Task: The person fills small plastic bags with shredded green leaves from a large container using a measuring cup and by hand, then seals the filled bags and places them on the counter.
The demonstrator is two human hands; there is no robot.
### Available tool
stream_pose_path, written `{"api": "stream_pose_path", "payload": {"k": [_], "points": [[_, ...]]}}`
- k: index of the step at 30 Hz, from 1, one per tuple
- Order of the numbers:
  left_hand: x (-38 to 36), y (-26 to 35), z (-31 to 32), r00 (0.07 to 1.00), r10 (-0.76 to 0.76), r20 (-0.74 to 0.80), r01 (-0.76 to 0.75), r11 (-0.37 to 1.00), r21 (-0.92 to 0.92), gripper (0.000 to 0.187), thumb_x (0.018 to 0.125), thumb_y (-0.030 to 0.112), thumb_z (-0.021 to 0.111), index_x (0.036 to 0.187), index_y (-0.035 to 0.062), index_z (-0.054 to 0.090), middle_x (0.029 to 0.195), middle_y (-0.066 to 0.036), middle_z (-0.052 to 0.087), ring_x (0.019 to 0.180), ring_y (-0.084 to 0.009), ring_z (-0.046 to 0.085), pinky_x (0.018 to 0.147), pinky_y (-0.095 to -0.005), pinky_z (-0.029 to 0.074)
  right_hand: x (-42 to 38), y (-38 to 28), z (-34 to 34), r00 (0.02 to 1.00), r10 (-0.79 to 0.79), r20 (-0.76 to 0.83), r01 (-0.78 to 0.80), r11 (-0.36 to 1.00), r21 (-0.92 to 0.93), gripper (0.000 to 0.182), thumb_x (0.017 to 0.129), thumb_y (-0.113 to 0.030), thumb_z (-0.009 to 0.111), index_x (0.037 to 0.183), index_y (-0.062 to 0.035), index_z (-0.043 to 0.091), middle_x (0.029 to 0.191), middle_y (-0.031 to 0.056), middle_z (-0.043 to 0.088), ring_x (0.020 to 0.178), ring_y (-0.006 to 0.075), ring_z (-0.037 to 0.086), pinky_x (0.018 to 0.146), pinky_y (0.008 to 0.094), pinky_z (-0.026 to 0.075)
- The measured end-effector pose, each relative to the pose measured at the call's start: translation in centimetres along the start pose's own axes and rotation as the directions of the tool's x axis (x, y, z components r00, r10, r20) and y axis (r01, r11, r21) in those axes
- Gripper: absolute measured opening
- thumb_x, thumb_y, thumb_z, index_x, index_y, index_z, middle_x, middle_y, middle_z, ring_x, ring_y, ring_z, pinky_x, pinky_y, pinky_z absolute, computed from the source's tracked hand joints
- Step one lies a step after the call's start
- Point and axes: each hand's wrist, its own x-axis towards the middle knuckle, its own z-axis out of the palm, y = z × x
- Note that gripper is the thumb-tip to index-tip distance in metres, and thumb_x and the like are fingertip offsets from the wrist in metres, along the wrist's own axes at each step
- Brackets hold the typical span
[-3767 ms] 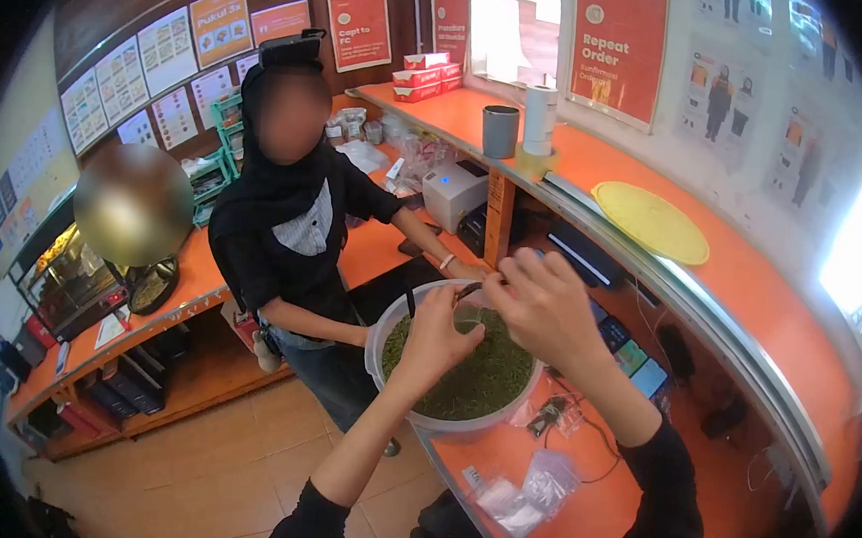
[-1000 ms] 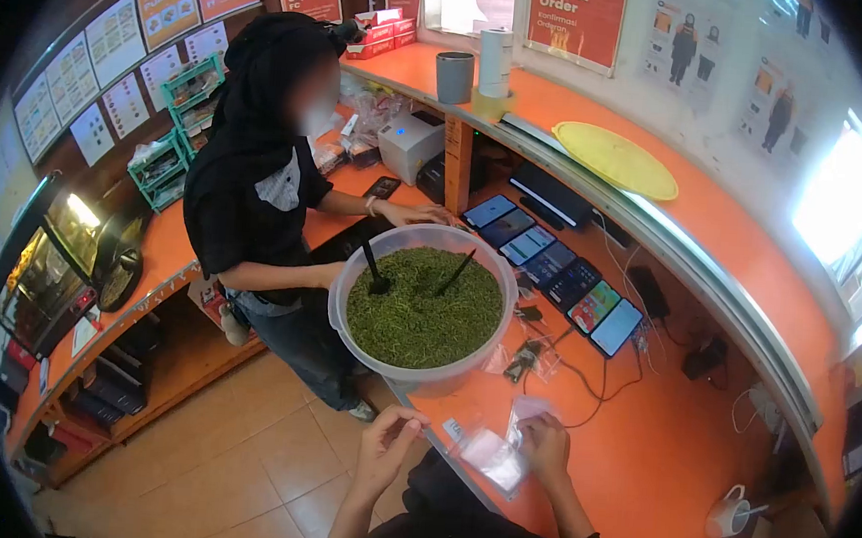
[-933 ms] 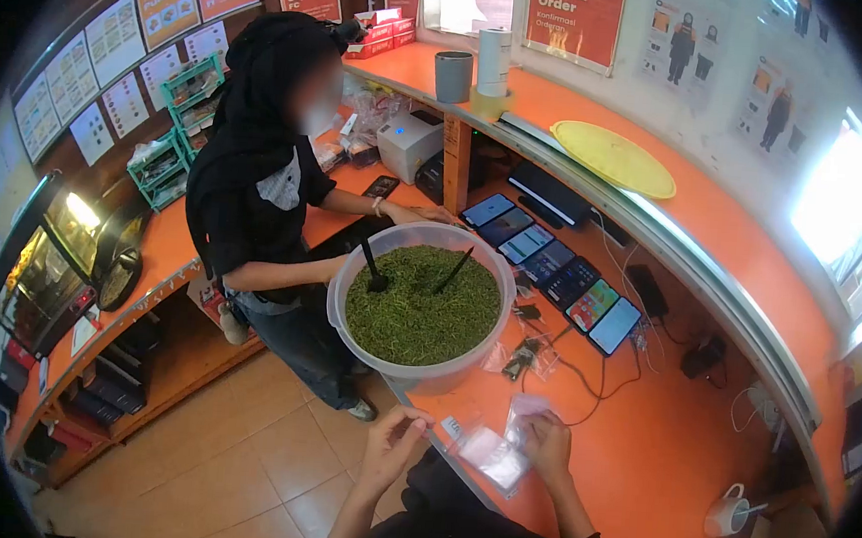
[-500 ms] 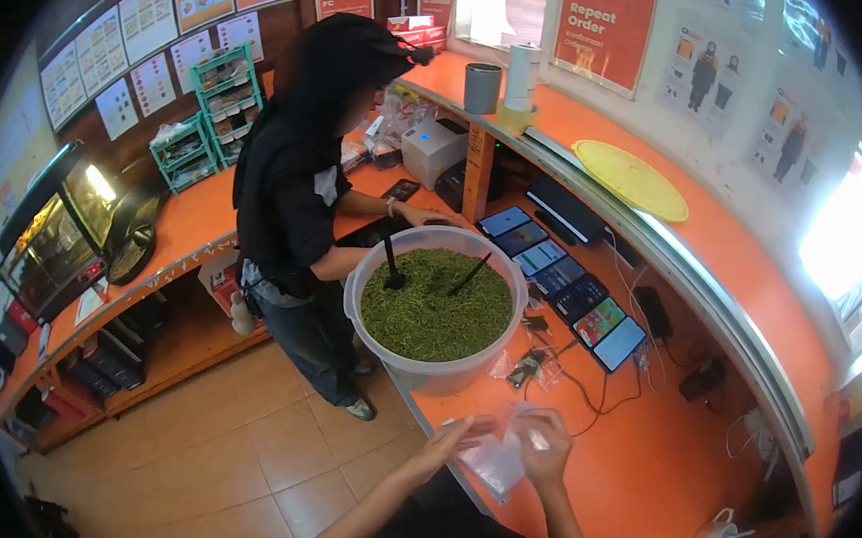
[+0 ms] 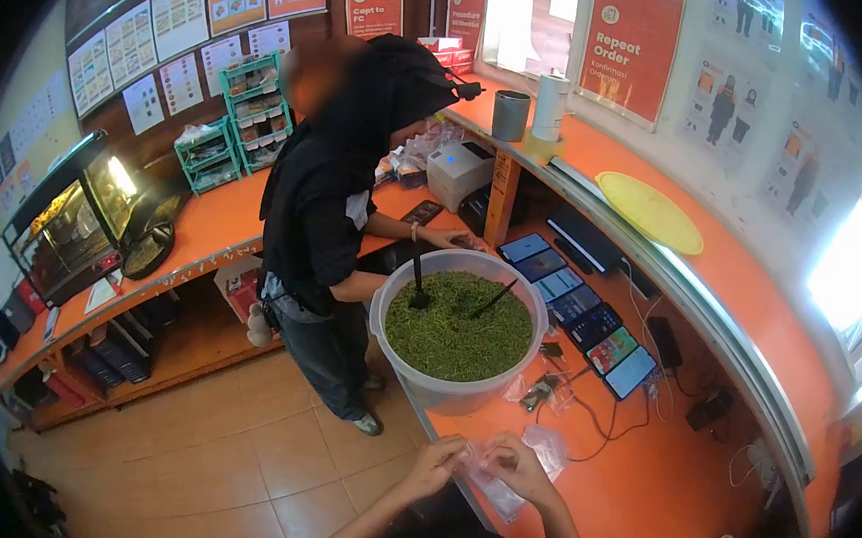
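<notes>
Beneath the tub, the orange bench (image 5: pixel 601 481) is spread out, its edge kept near the tub's base, presumably so that the contents can be reached easily. Behind the tub, a co-worker (image 5: pixel 320 211) is bent over, one of the co-worker's hands (image 5: pixel 450 238) being rested on the bench. The translucent tub (image 5: pixel 452 395) itself is stood upright and is well filled with green shredded matter (image 5: pixel 451 342). Beyond it and to its right, a yellow disc (image 5: pixel 650 212) is laid flat on a raised shelf. Right of the tub, a row of phones (image 5: pixel 575 304) is set screens up, probably for quick reading.

In front of the tub, the left hand (image 5: pixel 439 465) and right hand (image 5: pixel 519 467) are held close together, each grip narrowed to a fingertip pinch on a clear plastic bag (image 5: pixel 502 497), perhaps because thin film is best controlled so; its contents cannot be told. From the green matter, two black handles (image 5: pixel 417 273) are left jutting, likely for easy grasping.
</notes>
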Motion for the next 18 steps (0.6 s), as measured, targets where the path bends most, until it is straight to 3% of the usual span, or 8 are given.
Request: {"api": "stream_pose_path", "payload": {"k": [4,6,8,11,12,14,17,18], "points": [[-0.3,0.7,-1.6,0.990,0.106,0.098,-0.130,0.947,0.295,0.014,0.091,0.014,0.058,0.100,0.0047,0.064,0.095,-0.009,0.060,0.095,-0.0287,0.057,0.084,-0.0436,0.043,-0.2,-1.0,0.3,0.990,-0.015,0.140,0.041,0.982,-0.186,0.012,0.089,-0.011,0.073,0.093,-0.0005,0.069,0.088,0.0039,0.070,0.077,0.0106,0.066,0.074,0.0284,0.055],[-0.5,1.7,-1.4,0.986,0.121,0.112,-0.158,0.893,0.421,0.014,0.090,0.014,0.058,0.100,0.0049,0.064,0.098,-0.009,0.060,0.099,-0.0298,0.055,0.087,-0.0454,0.041,-0.5,-1.9,0.7,0.984,0.043,0.171,-0.018,0.989,-0.144,0.011,0.087,-0.012,0.074,0.089,-0.0014,0.070,0.084,0.0038,0.070,0.076,0.0100,0.066,0.073,0.0277,0.054],[-0.7,2.9,0.0,0.956,0.261,-0.134,-0.099,0.718,0.689,0.018,0.091,0.017,0.058,0.103,0.0060,0.065,0.105,-0.011,0.059,0.108,-0.0271,0.051,0.093,-0.0468,0.036,-0.3,-2.6,1.1,0.976,0.102,0.194,-0.085,0.992,-0.095,0.012,0.086,-0.013,0.075,0.085,-0.0023,0.071,0.080,0.0036,0.070,0.074,0.0094,0.066,0.071,0.0270,0.054],[-0.9,6.0,1.0,0.960,0.200,-0.197,0.023,0.643,0.765,0.020,0.095,0.021,0.058,0.103,0.0054,0.066,0.099,-0.012,0.062,0.098,-0.0272,0.058,0.086,-0.0433,0.043,0.1,-2.9,1.8,0.989,0.133,0.069,-0.104,0.940,-0.324,0.013,0.083,-0.010,0.076,0.089,-0.0005,0.071,0.082,0.0040,0.071,0.077,0.0106,0.066,0.073,0.0278,0.054],[-0.9,5.8,0.9,0.964,0.197,-0.179,0.011,0.643,0.766,0.020,0.095,0.021,0.058,0.103,0.0054,0.066,0.099,-0.012,0.062,0.098,-0.0272,0.058,0.086,-0.0433,0.043,0.3,-2.5,2.0,0.998,0.039,0.055,-0.016,0.933,-0.360,0.014,0.083,-0.013,0.076,0.087,-0.0008,0.071,0.079,0.0043,0.070,0.074,0.0102,0.065,0.071,0.0270,0.054],[-1.0,5.0,0.6,0.993,-0.111,0.044,0.095,0.958,0.270,0.024,0.099,0.026,0.057,0.099,0.0046,0.068,0.083,-0.011,0.066,0.078,-0.0225,0.064,0.071,-0.0374,0.048,0.1,-2.3,1.8,0.998,-0.049,0.035,0.059,0.917,-0.395,0.015,0.083,-0.015,0.076,0.086,-0.0011,0.070,0.077,0.0045,0.070,0.072,0.0097,0.064,0.069,0.0263,0.053],[-1.3,2.8,-0.3,0.981,-0.123,0.150,0.110,0.990,0.090,0.027,0.100,0.025,0.056,0.094,0.0026,0.068,0.068,-0.012,0.064,0.060,-0.0182,0.063,0.058,-0.0339,0.049,0.2,-2.8,0.9,0.987,-0.068,0.147,0.113,0.939,-0.325,0.017,0.085,-0.017,0.075,0.083,-0.0007,0.069,0.074,0.0043,0.068,0.067,0.0087,0.062,0.066,0.0248,0.052],[-1.3,2.8,-0.2,0.979,-0.128,0.157,0.114,0.989,0.091,0.027,0.100,0.025,0.056,0.094,0.0026,0.068,0.068,-0.012,0.064,0.060,-0.0182,0.063,0.058,-0.0339,0.049,0.1,-3.1,0.5,0.982,0.043,0.184,0.004,0.969,-0.246,0.017,0.085,-0.017,0.075,0.083,-0.0005,0.069,0.073,0.0041,0.068,0.065,0.0089,0.062,0.065,0.0251,0.052]]}}
